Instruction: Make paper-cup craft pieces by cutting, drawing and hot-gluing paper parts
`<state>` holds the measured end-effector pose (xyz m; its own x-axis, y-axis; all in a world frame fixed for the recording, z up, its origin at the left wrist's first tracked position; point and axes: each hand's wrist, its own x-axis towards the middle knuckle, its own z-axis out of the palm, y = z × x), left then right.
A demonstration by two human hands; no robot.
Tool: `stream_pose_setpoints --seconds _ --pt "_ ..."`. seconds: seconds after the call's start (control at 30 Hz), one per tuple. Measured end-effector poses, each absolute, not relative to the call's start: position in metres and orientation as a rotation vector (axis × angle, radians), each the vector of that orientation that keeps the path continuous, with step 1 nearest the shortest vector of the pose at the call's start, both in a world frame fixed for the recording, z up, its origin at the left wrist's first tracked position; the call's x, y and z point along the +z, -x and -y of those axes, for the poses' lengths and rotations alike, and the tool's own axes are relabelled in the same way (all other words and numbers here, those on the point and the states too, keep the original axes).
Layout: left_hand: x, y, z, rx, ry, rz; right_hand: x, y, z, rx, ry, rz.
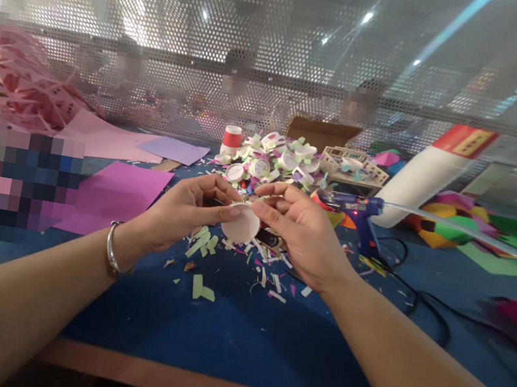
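Both my hands meet over the middle of the table, pinching a round white paper piece (240, 225) between them. My left hand (186, 211) has its thumb along the upper left of the disc, its fingers curled behind. My right hand (303, 237) grips the upper right edge with thumb and fingers. What lies behind the disc is mostly hidden. Green paper strips (204, 244) and white scraps (272, 258) are scattered below and around my hands. Just beyond them rises a heap of small white paper pieces (289, 159).
A blue glue gun (358, 207) with a long clear stick and black cable (431, 315) stands to the right. A red-and-white roll (431, 169) leans behind it. Magenta paper (122, 197), a purple sheet (176, 149) and crumpled pink paper (38, 87) lie left. A perforated metal screen (192, 24) closes the back.
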<state>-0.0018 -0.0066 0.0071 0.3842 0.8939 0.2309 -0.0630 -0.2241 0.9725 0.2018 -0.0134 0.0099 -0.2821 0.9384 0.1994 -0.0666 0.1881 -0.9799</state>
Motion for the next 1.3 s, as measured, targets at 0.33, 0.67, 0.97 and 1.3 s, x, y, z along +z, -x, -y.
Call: stream_pose_setpoints --seconds 0.33,0.67,0.97,1.3 --pt "0.006 0.005 0.005 1.022 -1.467 -0.837 0.007 -0.203 0.011 1.254 0.966 1.495" --pt "0.004 0.004 0.006 0.979 -1.369 -0.951 0.006 -0.203 0.010 1.420 0.999 1.437" --pt "0.008 -0.001 0.016 0.966 -1.328 -0.966 0.012 -0.210 0.013 1.361 0.995 1.571" --pt "0.018 -0.007 0.030 1.014 -1.244 -0.929 0.025 -0.220 0.020 1.364 0.945 1.656"
